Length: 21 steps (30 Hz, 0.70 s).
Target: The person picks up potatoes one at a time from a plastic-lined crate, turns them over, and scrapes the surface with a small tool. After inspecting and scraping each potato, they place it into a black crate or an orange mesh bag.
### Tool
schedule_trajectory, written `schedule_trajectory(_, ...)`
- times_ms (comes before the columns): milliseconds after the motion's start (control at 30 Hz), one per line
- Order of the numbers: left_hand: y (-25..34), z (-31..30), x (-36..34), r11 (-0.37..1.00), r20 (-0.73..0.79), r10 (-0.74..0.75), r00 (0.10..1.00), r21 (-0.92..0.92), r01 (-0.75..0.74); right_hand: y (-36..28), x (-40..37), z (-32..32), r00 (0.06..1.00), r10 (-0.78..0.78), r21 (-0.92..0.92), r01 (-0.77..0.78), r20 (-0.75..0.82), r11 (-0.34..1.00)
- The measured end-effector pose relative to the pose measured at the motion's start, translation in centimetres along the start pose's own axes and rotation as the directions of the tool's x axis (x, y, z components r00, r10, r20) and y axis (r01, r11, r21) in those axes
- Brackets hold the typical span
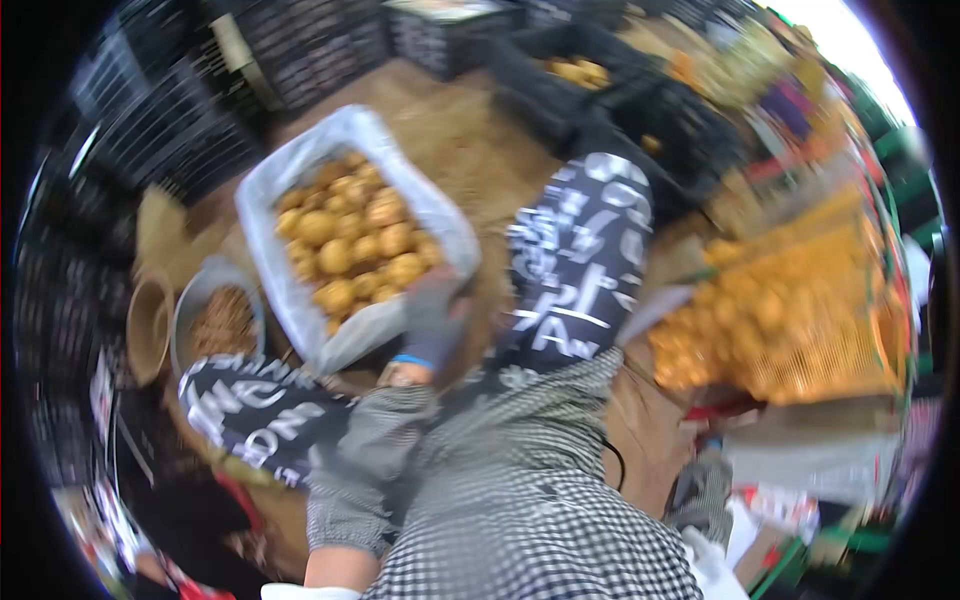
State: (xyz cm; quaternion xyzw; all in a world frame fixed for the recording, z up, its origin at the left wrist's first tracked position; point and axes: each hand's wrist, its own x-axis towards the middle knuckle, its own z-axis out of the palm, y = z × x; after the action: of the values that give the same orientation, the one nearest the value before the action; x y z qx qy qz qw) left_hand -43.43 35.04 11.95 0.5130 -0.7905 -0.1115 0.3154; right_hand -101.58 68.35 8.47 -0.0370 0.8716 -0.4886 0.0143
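My left hand [437,315], in a grey glove with a blue cuff, is at the near right corner of a crate lined with white plastic [445,215]. The glove overlaps the liner's rim, and its fingers are smeared by motion. Inside the crate lies a heap of yellow-brown potatoes [345,240]. Off to the right, past the checked sleeve, only the blue-cuffed edge of my right hand [712,441] shows, beside a pale flat surface [800,455]. Its fingers are not discernible.
A full orange mesh sack [790,320] stands at right. Black crates [600,90] holding some potatoes are ahead. More black crates [180,130] are stacked at left. A grey bucket [220,315] with small brown pieces and a tan basket [149,325] stand by my left knee.
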Motion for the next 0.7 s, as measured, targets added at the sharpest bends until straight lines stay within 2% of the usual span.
schedule_trajectory(33, 2.0, -2.4, 0.6, 0.992, 0.16, -0.116, 0.98, -0.033, 0.122, 0.3, -1.3, 1.3, 0.992, 0.119, 0.11, -0.124, 0.046, 0.986)
schedule_trajectory(67, 1.1, -0.3, -0.7, 0.994, 0.041, -0.078, 0.996, 0.08, 0.074, 1.3, -2.8, 2.4, 0.958, 0.263, 0.218, -0.282, 0.113, 0.934)
schedule_trajectory(133, 2.5, -0.3, -1.0, 0.978, 0.114, -0.076, 0.991, 0.203, 0.052, 2.2, -6.6, 3.8, 0.82, 0.515, 0.356, -0.573, 0.249, 0.739)
schedule_trajectory(167, 2.7, -0.3, -0.9, 0.968, 0.157, -0.071, 0.985, 0.251, 0.03, 1.8, -9.2, 4.7, 0.781, 0.543, 0.356, -0.624, 0.307, 0.696)
schedule_trajectory(200, 2.7, -0.2, -1.0, 0.969, 0.112, -0.024, 0.993, 0.246, -0.005, 1.1, -11.3, 5.4, 0.808, 0.475, 0.331, -0.58, 0.349, 0.744)
schedule_trajectory(233, 2.7, -0.2, -0.9, 0.987, 0.107, -0.037, 0.994, 0.16, 0.019, -0.8, -12.9, 5.7, 0.877, 0.306, 0.283, -0.421, 0.371, 0.862)
schedule_trajectory(267, 2.5, -0.3, -0.5, 0.996, 0.106, -0.047, 0.993, 0.075, 0.039, -5.2, -14.5, 5.8, 0.927, -0.071, 0.216, -0.011, 0.367, 0.976)
schedule_trajectory(300, 2.0, -0.6, 0.0, 0.999, 0.105, -0.05, 0.993, -0.007, 0.051, -9.6, -16.0, 5.9, 0.844, -0.437, 0.156, 0.409, 0.31, 0.899)
schedule_trajectory(333, 1.7, -1.8, 1.1, 0.976, 0.132, -0.217, 0.967, 0.005, 0.218, -15.3, -18.3, 6.5, 0.605, -0.729, 0.09, 0.747, 0.319, 0.659)
schedule_trajectory(400, 0.5, -4.3, 3.8, 0.854, 0.176, -0.516, 0.838, 0.038, 0.518, -26.3, -21.1, 8.1, 0.596, -0.733, 0.355, 0.641, 0.327, 0.68)
schedule_trajectory(467, -4.8, -2.6, 3.5, 0.851, -0.185, -0.508, 0.841, 0.043, 0.523, -34.3, -23.4, 10.9, 0.533, -0.798, 0.433, 0.671, 0.281, 0.601)
schedule_trajectory(500, -6.1, -2.5, 4.2, 0.778, -0.017, -0.624, 0.781, 0.073, 0.624, -36.6, -23.6, 12.8, 0.352, -0.883, 0.471, 0.75, 0.311, 0.465)
schedule_trajectory(567, -7.7, -2.1, 5.3, 0.601, 0.299, -0.788, 0.538, 0.183, 0.778, -41.5, -26.8, 17.5, 0.187, -0.902, 0.662, 0.624, 0.389, 0.415)
schedule_trajectory(600, -8.1, -1.7, 5.2, 0.583, 0.293, -0.802, 0.522, 0.188, 0.79, -44.0, -28.4, 19.9, 0.103, -0.9, 0.739, 0.536, 0.424, 0.409)
schedule_trajectory(633, -8.5, -1.1, 5.4, 0.576, 0.286, -0.807, 0.516, 0.194, 0.794, -45.4, -29.5, 22.9, 0.001, -0.882, 0.756, 0.515, 0.472, 0.405)
schedule_trajectory(667, -8.9, -0.3, 5.7, 0.581, 0.283, -0.805, 0.522, 0.197, 0.79, -45.6, -29.8, 26.3, -0.041, -0.825, 0.784, 0.342, 0.563, 0.518)
schedule_trajectory(700, -10.6, 1.2, 5.1, 0.608, 0.257, -0.789, 0.558, 0.192, 0.771, -46.2, -30.6, 29.2, -0.13, -0.77, 0.777, 0.2, 0.625, 0.597)
